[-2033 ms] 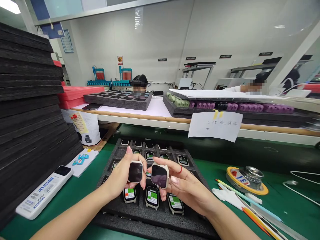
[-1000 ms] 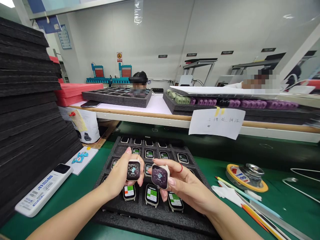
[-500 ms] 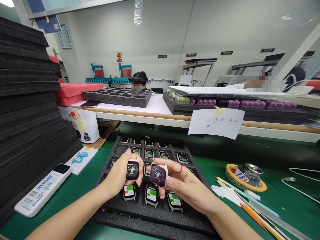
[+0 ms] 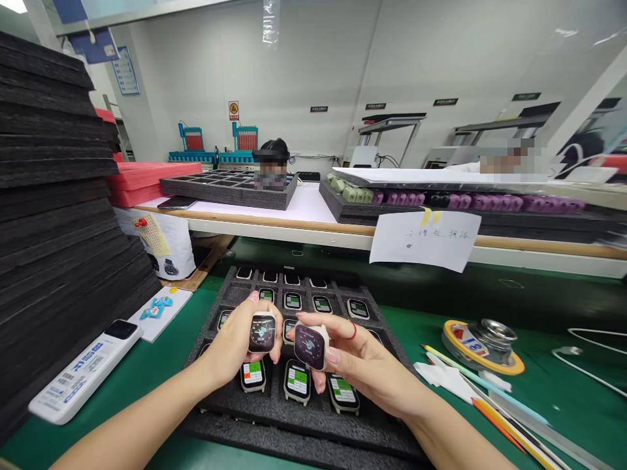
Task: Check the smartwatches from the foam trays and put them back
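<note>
My left hand is closed round a smartwatch body without a strap, its dark screen lit with a dial. Between thumb and fingers, my right hand grips a second smartwatch, tilted, with a dimmer purplish dial. Both are held above a black foam tray, apart from each other. Several strapless watches sit in the tray's compartments, many with green and white screens; one nearby watch lies below my hands, and another shows a red patch. My hands hide some of the compartments.
Black foam sheets are stacked high at left, beside a white box. On the right lie a tape roll, pens and a white cable. A shelf carries more foam trays; people are behind it.
Both hands keep hold of their watches. The left watch has turned slightly, and a reflection now shows on its screen.
</note>
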Available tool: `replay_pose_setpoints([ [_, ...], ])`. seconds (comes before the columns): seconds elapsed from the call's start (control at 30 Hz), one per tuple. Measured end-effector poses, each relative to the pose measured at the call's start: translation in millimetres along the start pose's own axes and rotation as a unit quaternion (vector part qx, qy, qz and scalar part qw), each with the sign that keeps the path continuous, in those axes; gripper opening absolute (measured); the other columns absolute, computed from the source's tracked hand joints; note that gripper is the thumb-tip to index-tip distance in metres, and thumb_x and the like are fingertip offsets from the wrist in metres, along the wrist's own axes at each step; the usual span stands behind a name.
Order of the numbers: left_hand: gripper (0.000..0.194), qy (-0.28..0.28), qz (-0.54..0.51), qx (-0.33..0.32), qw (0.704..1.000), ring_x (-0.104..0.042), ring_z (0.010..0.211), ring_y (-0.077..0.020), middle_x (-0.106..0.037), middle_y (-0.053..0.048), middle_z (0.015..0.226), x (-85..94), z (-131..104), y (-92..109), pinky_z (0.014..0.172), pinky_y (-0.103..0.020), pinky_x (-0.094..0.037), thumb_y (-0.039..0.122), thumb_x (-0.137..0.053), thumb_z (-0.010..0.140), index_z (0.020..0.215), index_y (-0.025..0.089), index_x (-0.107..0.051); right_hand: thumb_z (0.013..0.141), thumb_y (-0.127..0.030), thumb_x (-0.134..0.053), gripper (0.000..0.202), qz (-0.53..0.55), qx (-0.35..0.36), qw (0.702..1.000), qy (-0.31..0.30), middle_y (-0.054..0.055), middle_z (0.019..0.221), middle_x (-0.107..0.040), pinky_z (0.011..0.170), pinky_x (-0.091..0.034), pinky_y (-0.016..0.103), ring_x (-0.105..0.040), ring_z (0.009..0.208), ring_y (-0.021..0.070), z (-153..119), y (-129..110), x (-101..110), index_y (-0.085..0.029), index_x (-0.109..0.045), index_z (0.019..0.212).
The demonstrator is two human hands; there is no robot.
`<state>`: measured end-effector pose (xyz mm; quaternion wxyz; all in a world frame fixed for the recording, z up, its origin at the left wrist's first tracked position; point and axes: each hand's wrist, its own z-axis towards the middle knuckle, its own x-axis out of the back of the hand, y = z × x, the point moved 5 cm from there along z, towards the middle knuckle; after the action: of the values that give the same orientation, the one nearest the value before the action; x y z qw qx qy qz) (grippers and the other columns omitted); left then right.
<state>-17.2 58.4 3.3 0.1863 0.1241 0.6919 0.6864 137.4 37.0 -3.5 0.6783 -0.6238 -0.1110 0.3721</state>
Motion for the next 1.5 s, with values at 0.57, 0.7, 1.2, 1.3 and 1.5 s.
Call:
replay_pose_setpoints([
  [0.57,0.057,0.021,0.022,0.017,0.999,-0.032,0.037,-0.0058,-0.06,-0.003,0.053,3.3,4.0,1.2,0.037,-0.017,-0.019,0.061,-0.028,0.093,0.069,0.016,-0.054,0.086,-0.037,-0.07,0.041,0.01,-0.004,0.998,0.063,0.004,0.107,-0.067,0.069,-0.053,0.03,-0.061,0.067,0.0108,1.9,-3.2,2.5,-0.03,-0.063,0.125],
  [0.7,0.062,0.021,0.061,0.028,0.998,-0.042,0.041,-0.0058,-0.057,-0.001,0.065,6.8,7.7,-4.6,0.038,-0.017,-0.031,0.069,-0.031,0.09,0.086,0.014,-0.06,0.087,-0.041,-0.067,0.046,-0.033,0.009,0.992,0.123,0.007,0.116,-0.068,0.072,-0.053,0.033,-0.06,0.067,0.0115,3.5,-3.9,11.3,-0.027,-0.059,0.13],
  [1.2,0.044,-0.05,0.057,-0.002,0.997,-0.069,0.079,-0.0187,-0.066,-0.007,0.097,-2.6,4.1,6.7,0.064,-0.028,-0.056,0.017,-0.054,0.081,0.125,0.017,-0.055,0.086,-0.036,-0.067,0.035,-0.11,0.025,0.982,0.151,0.005,0.095,-0.071,0.061,-0.057,0.031,-0.064,0.059,0.0123,4.7,-3.4,19.3,-0.022,-0.063,0.117],
  [1.3,0.043,-0.055,0.055,-0.006,0.997,-0.069,0.079,-0.0185,-0.067,-0.007,0.096,-2.7,2.9,6.3,0.064,-0.027,-0.057,0.017,-0.054,0.082,0.125,0.018,-0.056,0.085,-0.038,-0.068,0.036,-0.112,0.027,0.983,0.146,0.006,0.097,-0.072,0.06,-0.058,0.031,-0.063,0.058,0.0117,4.9,-2.7,19.4,-0.021,-0.064,0.117],
  [1.5,0.041,-0.054,0.062,-0.01,0.997,-0.07,0.079,-0.0179,-0.068,-0.007,0.094,-3.1,1.3,5.5,0.064,-0.026,-0.058,0.016,-0.054,0.084,0.125,0.018,-0.056,0.084,-0.038,-0.07,0.038,-0.11,0.024,0.983,0.145,0.005,0.093,-0.072,0.059,-0.058,0.029,-0.063,0.058,0.0109,5.3,-1.6,19.2,-0.02,-0.064,0.117],
])
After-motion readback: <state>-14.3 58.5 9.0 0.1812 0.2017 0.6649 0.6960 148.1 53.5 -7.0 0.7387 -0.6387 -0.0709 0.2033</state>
